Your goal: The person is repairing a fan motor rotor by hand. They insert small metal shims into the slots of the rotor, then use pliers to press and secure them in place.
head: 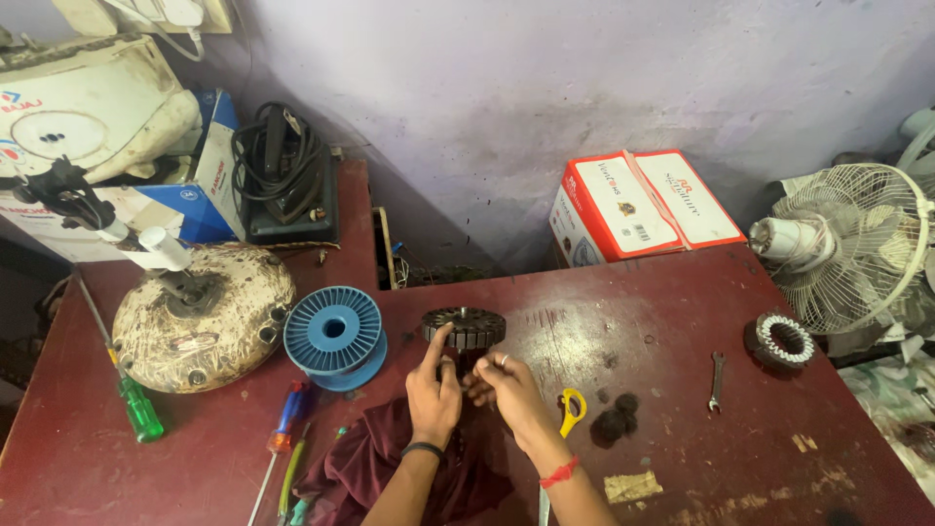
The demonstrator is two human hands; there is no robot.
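Motor core [465, 326], a dark toothed disc, lies flat on the dark red table [643, 321] at centre frame, just above both hands. The left hand [433, 385] has its fingers stretched up, fingertips touching the core's lower left edge; it rests against the part rather than clutching it. The right hand [506, 388] sits just beside the left, fingers curled inward near the core's lower edge; whether it pinches anything cannot be told from this view.

Judged step: the core is being steadied and worked along its near rim, at an early handling stage. A further move would call for a firm hold on the disc with one hand while the other works at the teeth.

Outward: a maroon cloth [380, 468] lies under the forearms. Yellow-handled scissors [570, 411] lie just right of the right hand, with a dark clump [614, 421] beyond. An empty blue spool [334, 336] stands to the left, next to a worn round motor housing [205, 317]. Screwdrivers [282, 429] lie at lower left; a small spanner [716, 380] and a wound ring [781, 341] at right.

Containers: a closed red and white carton [638, 205] at upper centre-right, contents unseen; a blue and white box [209, 185] at upper left, contents hidden.
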